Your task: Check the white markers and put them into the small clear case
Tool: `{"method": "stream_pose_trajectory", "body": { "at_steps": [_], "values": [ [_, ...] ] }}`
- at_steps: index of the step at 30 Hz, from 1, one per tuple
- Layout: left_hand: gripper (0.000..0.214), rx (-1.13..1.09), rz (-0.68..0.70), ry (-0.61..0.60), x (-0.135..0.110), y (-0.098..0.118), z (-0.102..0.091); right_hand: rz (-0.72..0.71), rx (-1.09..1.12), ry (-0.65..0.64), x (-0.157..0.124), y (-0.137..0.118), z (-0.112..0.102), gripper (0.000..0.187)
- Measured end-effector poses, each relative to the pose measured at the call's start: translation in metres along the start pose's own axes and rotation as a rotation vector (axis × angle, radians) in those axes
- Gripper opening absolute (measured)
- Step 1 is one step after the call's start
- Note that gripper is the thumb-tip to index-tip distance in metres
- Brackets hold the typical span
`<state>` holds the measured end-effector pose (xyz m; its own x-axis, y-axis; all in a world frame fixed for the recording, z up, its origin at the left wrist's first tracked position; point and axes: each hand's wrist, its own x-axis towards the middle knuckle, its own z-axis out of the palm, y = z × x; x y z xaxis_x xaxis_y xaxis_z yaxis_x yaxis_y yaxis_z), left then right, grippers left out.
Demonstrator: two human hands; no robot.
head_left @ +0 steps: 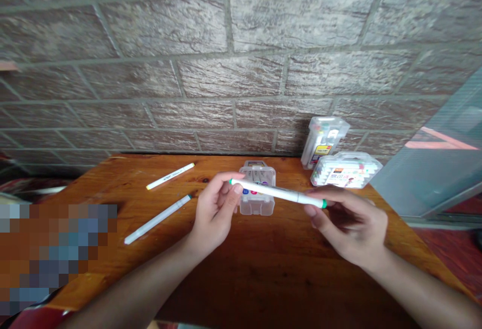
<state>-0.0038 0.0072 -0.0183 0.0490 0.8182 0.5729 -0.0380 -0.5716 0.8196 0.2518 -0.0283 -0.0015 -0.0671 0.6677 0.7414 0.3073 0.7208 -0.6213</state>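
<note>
A white marker with green ends (pixel 276 192) is held nearly level above the table, sloping slightly down to the right. My left hand (pixel 216 211) pinches its left end between thumb and fingers. At the other end, my right hand (pixel 352 223) grips it near the green tip. Behind the marker stands a clear plastic marker case (pixel 258 207), partly hidden by it, with coloured round marks inside. To the left, a white marker with yellow ends (pixel 170 176) and a white marker with a dark green end (pixel 158 220) lie on the wooden table (pixel 286 279).
At the back right, an upright clear case of markers (pixel 324 140) stands behind a second clear case with a printed label (pixel 346 171). A brick-patterned wall (pixel 233 78) borders the table's far edge. The lower left is blurred out by pixelation.
</note>
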Motion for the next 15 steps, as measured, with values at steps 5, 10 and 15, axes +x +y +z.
{"method": "stream_pose_trajectory", "body": {
  "at_steps": [5,10,15],
  "values": [
    [0.02,-0.036,-0.035,-0.013,0.003,-0.002,-0.001,-0.011,-0.07,0.048,-0.004,-0.002,-0.005,0.031],
    [0.022,-0.091,-0.02,0.053,0.006,-0.002,-0.002,0.066,0.022,0.201,0.003,-0.015,-0.006,0.022],
    [0.025,-0.104,-0.041,0.108,0.012,-0.006,-0.004,0.055,0.035,0.329,0.007,-0.022,-0.014,0.019]
  ]
}}
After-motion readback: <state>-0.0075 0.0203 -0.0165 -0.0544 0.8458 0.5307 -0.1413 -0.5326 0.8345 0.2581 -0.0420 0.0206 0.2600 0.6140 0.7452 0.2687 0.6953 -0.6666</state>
